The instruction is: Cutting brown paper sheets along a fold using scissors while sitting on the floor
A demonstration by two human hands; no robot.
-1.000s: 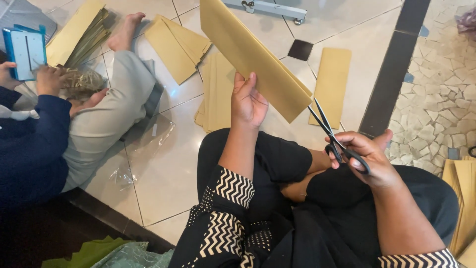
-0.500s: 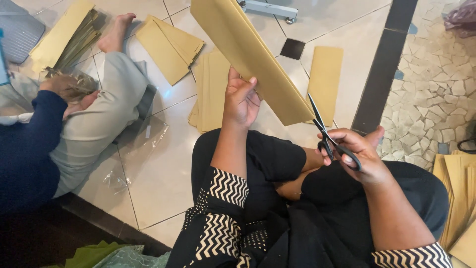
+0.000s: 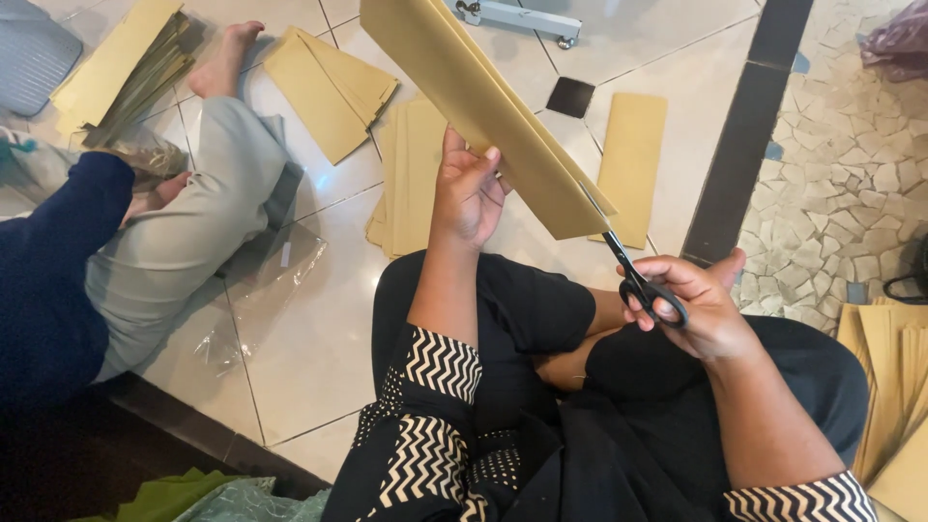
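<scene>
The left hand has its grip clenched on a folded tan paper strip, held up over the lap; the right hand grips black scissors whose blades touch the strip's lower edge. To the right the tiled floor gives open room; another person's leg is well apart on the left. Since half a second ago the scissors have come nearer to the strip.

At ten o'clock I see a seated co-worker's grey trouser leg; tan sheet stacks lie at twelve.
</scene>
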